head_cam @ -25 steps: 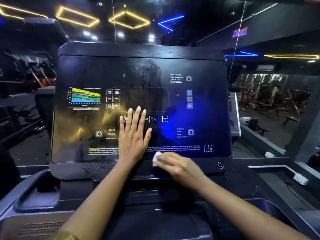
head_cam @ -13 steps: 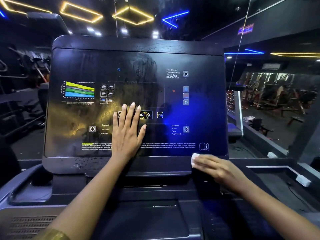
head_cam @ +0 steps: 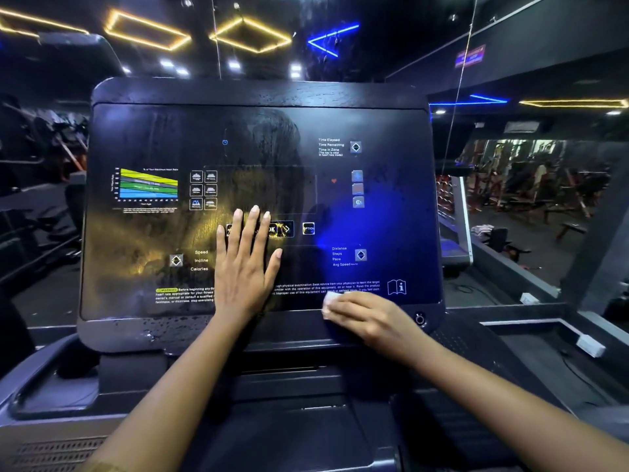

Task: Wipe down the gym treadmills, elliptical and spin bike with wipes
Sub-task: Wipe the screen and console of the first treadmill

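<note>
The treadmill console [head_cam: 170, 137] fills the middle of the view, its dark panel streaked and reflecting yellow and blue ceiling lights. The left hand [head_cam: 245, 267] lies flat on the panel just below its centre, fingers straight and slightly spread, holding nothing. At 4 o'clock from it, the right hand [head_cam: 371, 321] has its fingers bent over a white wipe [head_cam: 331, 301], pressing it against the panel's lower edge. The book-shaped info icon [head_cam: 396, 287] sits at 2 o'clock from the wipe, and a round button [head_cam: 420, 319] lies at 3 o'clock from the right hand.
</note>
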{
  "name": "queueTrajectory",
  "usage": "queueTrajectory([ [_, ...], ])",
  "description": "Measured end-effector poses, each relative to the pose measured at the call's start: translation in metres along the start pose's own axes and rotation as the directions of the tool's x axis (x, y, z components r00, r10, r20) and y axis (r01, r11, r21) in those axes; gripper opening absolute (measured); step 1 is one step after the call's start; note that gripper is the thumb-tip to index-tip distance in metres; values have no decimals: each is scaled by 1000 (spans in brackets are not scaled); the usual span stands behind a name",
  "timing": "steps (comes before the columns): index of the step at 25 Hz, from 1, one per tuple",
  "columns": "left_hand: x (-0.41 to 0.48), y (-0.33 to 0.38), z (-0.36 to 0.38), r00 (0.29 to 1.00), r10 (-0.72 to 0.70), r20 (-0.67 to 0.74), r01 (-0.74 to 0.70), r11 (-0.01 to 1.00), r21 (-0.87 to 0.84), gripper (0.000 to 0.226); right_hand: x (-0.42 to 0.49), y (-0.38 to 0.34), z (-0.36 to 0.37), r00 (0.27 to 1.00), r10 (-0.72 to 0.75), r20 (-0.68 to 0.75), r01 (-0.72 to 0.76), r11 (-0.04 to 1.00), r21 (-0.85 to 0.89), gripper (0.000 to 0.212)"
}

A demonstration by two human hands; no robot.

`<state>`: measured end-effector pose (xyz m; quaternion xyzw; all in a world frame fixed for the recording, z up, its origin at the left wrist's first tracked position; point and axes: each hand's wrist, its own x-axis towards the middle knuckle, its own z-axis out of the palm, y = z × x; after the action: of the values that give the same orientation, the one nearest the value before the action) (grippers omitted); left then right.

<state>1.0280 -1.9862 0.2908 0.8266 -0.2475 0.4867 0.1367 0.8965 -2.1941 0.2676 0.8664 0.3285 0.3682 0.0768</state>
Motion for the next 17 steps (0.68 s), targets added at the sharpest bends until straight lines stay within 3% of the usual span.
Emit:
queueTrajectory([
  [4,0,1,-1,1000,-11,17,11,1000,0,59,-62,23,-23,986,163,27,-160,983,-89,44],
  [8,0,2,-2,1000,-7,13,7,1000,2,59,-73,29,-40,970,241,-26,-242,969,-42,32],
  [13,0,2,-3,1000,-9,22,9,1000,-1,59,27,11,-18,972,142,-186,-143,990,7,28],
  [17,0,2,-4,999,-9,32,9,1000,5,60,105,29,-5,934,232,-271,-226,973,54,25],
])
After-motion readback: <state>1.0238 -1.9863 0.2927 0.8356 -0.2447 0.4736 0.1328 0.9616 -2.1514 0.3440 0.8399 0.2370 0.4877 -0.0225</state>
